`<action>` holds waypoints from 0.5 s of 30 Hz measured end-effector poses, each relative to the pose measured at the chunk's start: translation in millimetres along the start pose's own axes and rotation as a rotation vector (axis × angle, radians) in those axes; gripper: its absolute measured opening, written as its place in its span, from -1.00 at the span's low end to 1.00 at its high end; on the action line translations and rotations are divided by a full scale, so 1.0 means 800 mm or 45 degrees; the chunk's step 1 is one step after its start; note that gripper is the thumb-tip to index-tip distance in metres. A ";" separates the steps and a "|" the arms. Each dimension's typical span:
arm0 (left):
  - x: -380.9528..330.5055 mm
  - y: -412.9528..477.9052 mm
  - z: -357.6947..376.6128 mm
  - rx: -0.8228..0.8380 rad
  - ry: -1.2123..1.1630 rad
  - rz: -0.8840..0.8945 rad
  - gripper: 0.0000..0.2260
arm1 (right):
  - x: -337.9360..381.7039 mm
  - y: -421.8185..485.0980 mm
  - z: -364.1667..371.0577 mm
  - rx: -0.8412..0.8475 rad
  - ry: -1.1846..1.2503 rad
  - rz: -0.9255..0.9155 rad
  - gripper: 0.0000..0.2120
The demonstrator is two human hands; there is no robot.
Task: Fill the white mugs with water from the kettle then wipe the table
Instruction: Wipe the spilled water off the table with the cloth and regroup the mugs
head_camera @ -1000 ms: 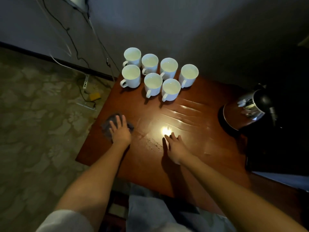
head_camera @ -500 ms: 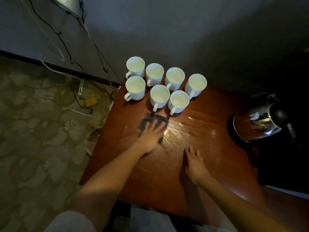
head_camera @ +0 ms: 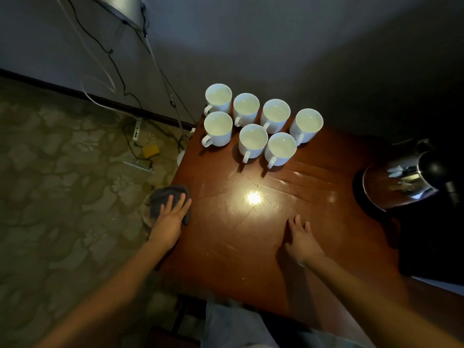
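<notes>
Seen from overhead in dim light, a person's left hand point(head_camera: 170, 219) presses flat on a crumpled grey cloth point(head_camera: 164, 195) at the left edge of a glossy reddish-brown wooden table point(head_camera: 226, 252), its fingers straight and slightly spread over the fabric rather than curled around it. The right hand point(head_camera: 301, 241) rests palm down on the bare tabletop, well apart from the cloth, with its fingers straight, close together and holding nothing. Between the two hands, a bright spot of reflected light point(head_camera: 254, 197) gleams on the wood amid scattered droplets and faint wet streaks. Seven white ceramic mugs point(head_camera: 253, 140) stand upright in a tight cluster at the far left corner of the table, four in the back row and three in front, their handles turned toward the person; each appears to hold water, though the gloom makes the level hard to judge. A shiny stainless-steel kettle with a black handle point(head_camera: 401, 179) sits at the right edge of the table, apart from the mugs and largely in shadow. Beyond the table's left side lie a patterned beige floor point(head_camera: 62, 209), a tangle of dark cables point(head_camera: 120, 79) running down a grey wall point(head_camera: 251, 46), and a small yellow block point(head_camera: 151, 149).
</notes>
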State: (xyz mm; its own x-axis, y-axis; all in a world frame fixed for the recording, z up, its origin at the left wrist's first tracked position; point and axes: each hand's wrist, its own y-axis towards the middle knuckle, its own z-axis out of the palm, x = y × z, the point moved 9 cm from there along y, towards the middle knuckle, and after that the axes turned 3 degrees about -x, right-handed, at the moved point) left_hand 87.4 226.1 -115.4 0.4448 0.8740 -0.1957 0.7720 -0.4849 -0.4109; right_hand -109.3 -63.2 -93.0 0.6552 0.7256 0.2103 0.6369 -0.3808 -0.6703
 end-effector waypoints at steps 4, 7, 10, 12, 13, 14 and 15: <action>-0.011 -0.073 0.033 0.008 0.066 0.018 -0.26 | -0.004 -0.005 0.002 0.014 -0.059 -0.057 -0.30; -0.028 -0.117 0.065 -0.005 0.083 0.034 -0.20 | -0.006 -0.014 0.011 0.040 -0.089 -0.101 -0.37; -0.056 -0.148 0.099 0.000 0.233 0.089 -0.04 | -0.016 -0.031 0.024 0.037 -0.123 -0.155 -0.38; -0.088 -0.165 0.115 0.024 0.238 0.114 0.00 | -0.029 -0.047 0.031 0.012 -0.124 -0.183 -0.38; -0.113 -0.172 0.124 0.035 0.235 0.168 -0.01 | -0.037 -0.055 0.033 0.002 -0.111 -0.183 -0.37; -0.143 -0.178 0.131 0.024 0.248 0.240 -0.04 | -0.046 -0.064 0.035 -0.006 -0.090 -0.173 -0.37; -0.172 -0.185 0.140 0.026 0.278 0.309 -0.08 | -0.057 -0.074 0.037 -0.014 -0.068 -0.160 -0.36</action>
State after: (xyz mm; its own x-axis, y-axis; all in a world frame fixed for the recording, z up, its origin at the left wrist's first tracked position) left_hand -139.0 181.1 -127.3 0.7036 0.7041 -0.0955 0.6229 -0.6759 -0.3939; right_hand -188.5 -56.8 -83.9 0.5477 0.7974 0.2534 0.7169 -0.2911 -0.6335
